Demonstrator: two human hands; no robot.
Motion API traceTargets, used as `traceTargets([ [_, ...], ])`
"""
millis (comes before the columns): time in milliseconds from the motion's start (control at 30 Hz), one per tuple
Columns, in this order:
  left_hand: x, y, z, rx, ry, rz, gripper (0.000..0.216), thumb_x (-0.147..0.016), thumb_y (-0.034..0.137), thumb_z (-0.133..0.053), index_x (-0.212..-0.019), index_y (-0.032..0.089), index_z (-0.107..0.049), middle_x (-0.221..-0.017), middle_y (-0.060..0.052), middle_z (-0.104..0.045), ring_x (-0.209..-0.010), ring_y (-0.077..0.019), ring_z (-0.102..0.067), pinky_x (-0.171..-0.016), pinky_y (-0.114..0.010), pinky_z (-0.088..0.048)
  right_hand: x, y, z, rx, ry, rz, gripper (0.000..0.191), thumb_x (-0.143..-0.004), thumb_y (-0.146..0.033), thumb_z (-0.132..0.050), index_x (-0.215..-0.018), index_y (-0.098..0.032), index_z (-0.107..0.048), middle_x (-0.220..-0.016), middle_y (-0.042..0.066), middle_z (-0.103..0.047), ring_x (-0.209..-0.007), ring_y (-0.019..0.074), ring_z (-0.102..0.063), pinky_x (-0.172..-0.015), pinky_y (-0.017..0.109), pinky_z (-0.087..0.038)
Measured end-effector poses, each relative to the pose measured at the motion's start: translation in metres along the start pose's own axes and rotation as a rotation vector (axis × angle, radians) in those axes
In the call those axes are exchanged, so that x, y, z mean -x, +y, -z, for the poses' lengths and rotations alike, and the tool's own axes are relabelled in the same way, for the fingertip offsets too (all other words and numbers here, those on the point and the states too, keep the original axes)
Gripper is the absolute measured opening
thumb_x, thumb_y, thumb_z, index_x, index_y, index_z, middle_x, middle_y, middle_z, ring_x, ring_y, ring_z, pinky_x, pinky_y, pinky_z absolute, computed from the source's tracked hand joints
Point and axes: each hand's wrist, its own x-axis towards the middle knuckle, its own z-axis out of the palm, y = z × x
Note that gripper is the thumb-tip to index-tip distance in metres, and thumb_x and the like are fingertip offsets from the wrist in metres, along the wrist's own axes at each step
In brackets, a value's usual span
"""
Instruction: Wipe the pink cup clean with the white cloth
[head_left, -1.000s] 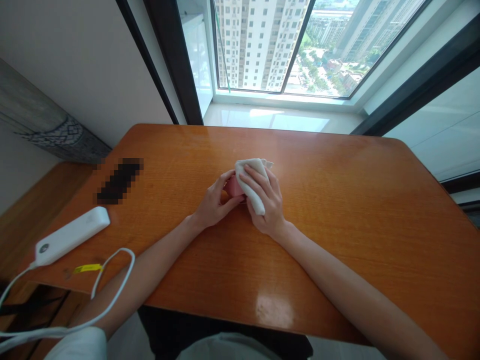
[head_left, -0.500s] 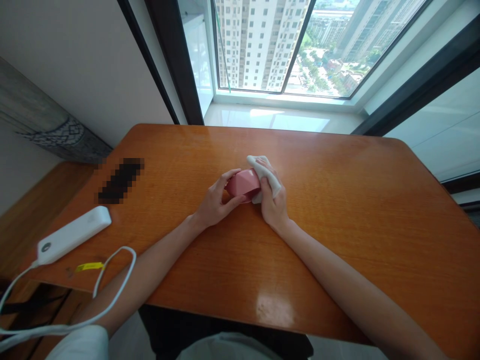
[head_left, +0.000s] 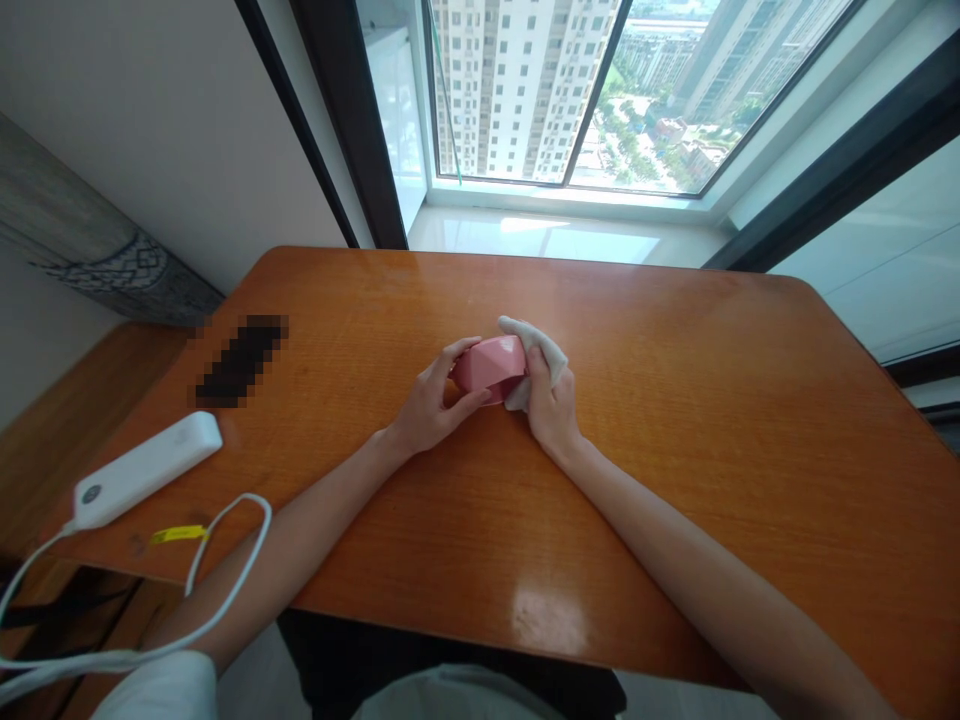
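Head view
Left hand: the left hand (head_left: 429, 405) curls around the near left side of a pink faceted box (head_left: 491, 365), thumb underneath and fingers over the top, closed on it enough to hold it steady.
Right hand: the right hand (head_left: 553, 405) presses a white cloth (head_left: 538, 355) against the right end of the box, thumb on the pink face, the other fingers folded shut around the cloth.
Where the box is: about the middle of the tabletop (head_left: 675, 420), a little toward the far edge, held between both hands; I cannot tell if it rests on the wood or is raised just off it.
Way it points: its long axis runs roughly left to right, along the near edge; the broad pink face tilts up and toward the person.
Step in hand: by my reading, wiping the box, with the cloth now working the right end.
Next move: it seems to call for turning the box in the left hand so an unwiped face meets the cloth, keeping the grip firm on the slick facets.
Left corner: a white power strip (head_left: 142, 470) lies near the near left corner, its white cord (head_left: 225, 560) looping off the edge with a yellow tag (head_left: 176, 536).
Left edge: a dark blurred object (head_left: 240, 360) sits well apart from the hands.
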Motion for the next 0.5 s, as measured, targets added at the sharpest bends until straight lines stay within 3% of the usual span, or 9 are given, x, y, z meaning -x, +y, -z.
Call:
traceTargets([
  [133, 0.0004, -0.0005, 0.0006, 0.013, -0.006, -0.008, 0.065, -0.109, 0.050, -0.075, -0.163, 0.026, -0.048, -0.158, -0.015, -0.064, -0.140, -0.0294, -0.068, -0.119, -0.044, -0.057, 0.0040, -0.0022, 0.0011, 0.125, -0.044, 0.325, 0.048, -0.115, -0.036, -0.052, -0.163, -0.034, -0.062, -0.170, 0.009, -0.062, -0.160, 0.0308, -0.058, -0.135, 0.061, -0.044],
  [200, 0.0003, -0.0004, 0.0004, 0.017, -0.005, 0.007, 0.066, -0.108, 0.051, -0.075, -0.163, 0.026, -0.049, -0.158, -0.015, -0.064, -0.140, -0.0296, -0.068, -0.118, -0.043, -0.057, 0.0028, -0.0006, 0.0002, 0.093, -0.040, 0.283, 0.047, -0.116, -0.037, -0.050, -0.161, -0.035, -0.063, -0.169, 0.008, -0.064, -0.160, 0.0295, -0.057, -0.136, 0.060, -0.043],
  [333, -0.0002, -0.0001, 0.0000, 0.018, 0.001, 0.017, 0.066, -0.107, 0.049, -0.077, -0.163, 0.026, -0.049, -0.160, -0.015, -0.064, -0.141, -0.0293, -0.067, -0.118, -0.043, -0.057, -0.0009, 0.0004, -0.0004, 0.003, 0.007, 0.022, 0.045, -0.119, -0.044, -0.040, -0.151, -0.035, -0.071, -0.159, 0.004, -0.072, -0.153, 0.0263, -0.065, -0.133, 0.055, -0.049],
  [500, -0.0002, -0.0010, 0.0004, 0.020, -0.004, -0.018, 0.066, -0.108, 0.050, -0.075, -0.163, 0.025, -0.049, -0.158, -0.016, -0.064, -0.140, -0.0299, -0.068, -0.119, -0.045, -0.057, 0.0043, -0.0044, 0.0017, 0.146, -0.042, 0.320, 0.047, -0.116, -0.040, -0.049, -0.160, -0.034, -0.064, -0.168, 0.008, -0.065, -0.159, 0.0316, -0.059, -0.135, 0.064, -0.044],
])
